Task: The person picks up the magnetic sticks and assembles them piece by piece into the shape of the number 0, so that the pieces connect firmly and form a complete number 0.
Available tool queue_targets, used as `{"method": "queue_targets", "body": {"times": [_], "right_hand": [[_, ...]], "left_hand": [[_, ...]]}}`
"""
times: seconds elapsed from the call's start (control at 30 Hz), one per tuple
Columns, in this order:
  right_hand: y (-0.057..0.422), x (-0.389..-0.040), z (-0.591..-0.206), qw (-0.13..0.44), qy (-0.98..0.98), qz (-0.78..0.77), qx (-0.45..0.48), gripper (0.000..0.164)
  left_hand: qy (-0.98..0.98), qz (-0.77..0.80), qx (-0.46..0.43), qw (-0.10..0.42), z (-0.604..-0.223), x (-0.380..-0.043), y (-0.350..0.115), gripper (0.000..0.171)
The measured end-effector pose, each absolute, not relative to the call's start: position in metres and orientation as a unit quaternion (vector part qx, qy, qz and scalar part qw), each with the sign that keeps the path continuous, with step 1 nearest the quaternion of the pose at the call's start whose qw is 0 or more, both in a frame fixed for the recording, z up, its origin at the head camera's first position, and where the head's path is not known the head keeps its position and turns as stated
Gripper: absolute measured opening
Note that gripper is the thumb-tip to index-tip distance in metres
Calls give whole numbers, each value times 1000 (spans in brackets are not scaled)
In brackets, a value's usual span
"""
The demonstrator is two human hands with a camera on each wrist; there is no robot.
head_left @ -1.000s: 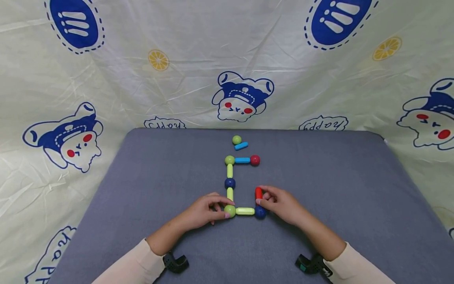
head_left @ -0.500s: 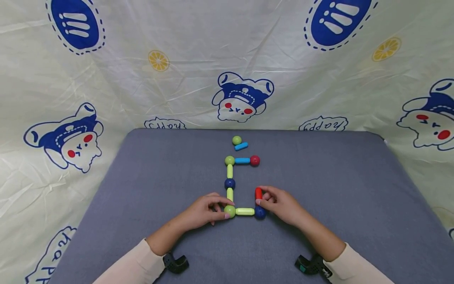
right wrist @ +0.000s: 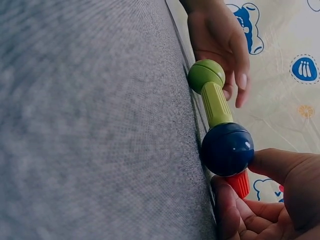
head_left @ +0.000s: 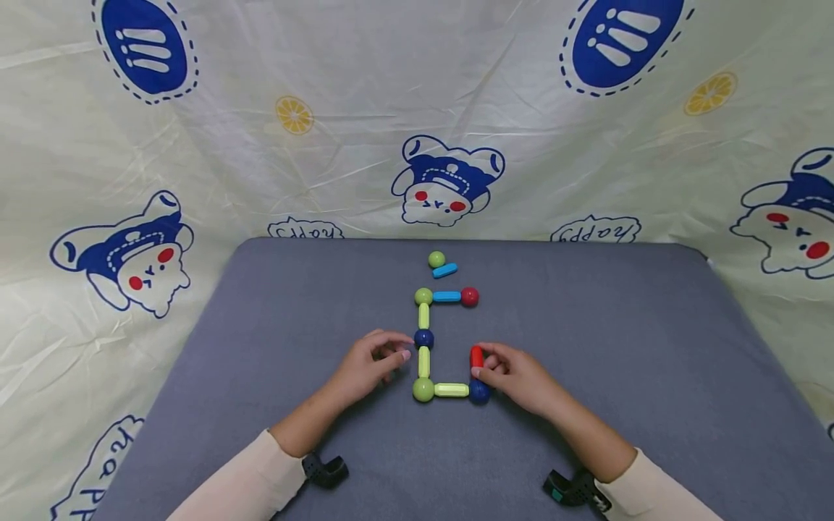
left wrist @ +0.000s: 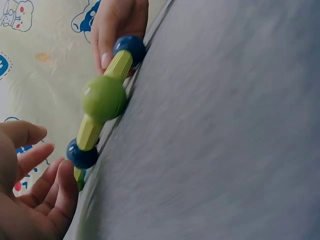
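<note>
A chain of toy balls and rods lies on the grey table in the head view. My right hand (head_left: 521,375) pinches a red rod (head_left: 477,354) that stands against the dark blue ball (head_left: 479,393) at the near right end; its lower tip (right wrist: 240,184) shows between finger and thumb in the right wrist view. A yellow-green rod (head_left: 451,391) links this ball to a green ball (head_left: 423,390). My left hand (head_left: 366,367) holds nothing, its fingers loosely bent, fingertips right beside the other dark blue ball (head_left: 424,339) on the left side.
Farther up, the chain turns at a green ball (head_left: 423,297) into a light blue rod (head_left: 446,297) with a red ball (head_left: 470,297) on its end. Near the table's (head_left: 313,268) far edge lie a loose green ball (head_left: 436,259) and a blue rod (head_left: 445,270). A printed curtain hangs behind.
My left hand has let go of the near green ball and moved up beside the dark blue ball. The right hand stays on the red rod.
</note>
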State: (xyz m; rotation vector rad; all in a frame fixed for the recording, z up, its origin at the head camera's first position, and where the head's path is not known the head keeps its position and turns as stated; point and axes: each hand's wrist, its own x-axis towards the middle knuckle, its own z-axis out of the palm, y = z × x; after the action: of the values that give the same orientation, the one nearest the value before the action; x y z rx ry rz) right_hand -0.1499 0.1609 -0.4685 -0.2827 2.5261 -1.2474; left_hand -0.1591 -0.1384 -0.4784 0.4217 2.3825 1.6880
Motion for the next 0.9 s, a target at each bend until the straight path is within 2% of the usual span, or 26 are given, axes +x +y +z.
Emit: {"method": "queue_targets", "body": {"times": [0.13,0.63,0.9], "right_hand": [[161,-149,-469,154,881,-436,-96,55],[159,-144,-466,151,882,-440,-78,50],[159,-142,-464,145,882,-443,-78,46]], "left_hand": [[804,576,125,75,-473,-173,-138,31],[839,534,91,49,-450,-249,-119,38],[853,513,68,71,-445,-284,-105,44]]}}
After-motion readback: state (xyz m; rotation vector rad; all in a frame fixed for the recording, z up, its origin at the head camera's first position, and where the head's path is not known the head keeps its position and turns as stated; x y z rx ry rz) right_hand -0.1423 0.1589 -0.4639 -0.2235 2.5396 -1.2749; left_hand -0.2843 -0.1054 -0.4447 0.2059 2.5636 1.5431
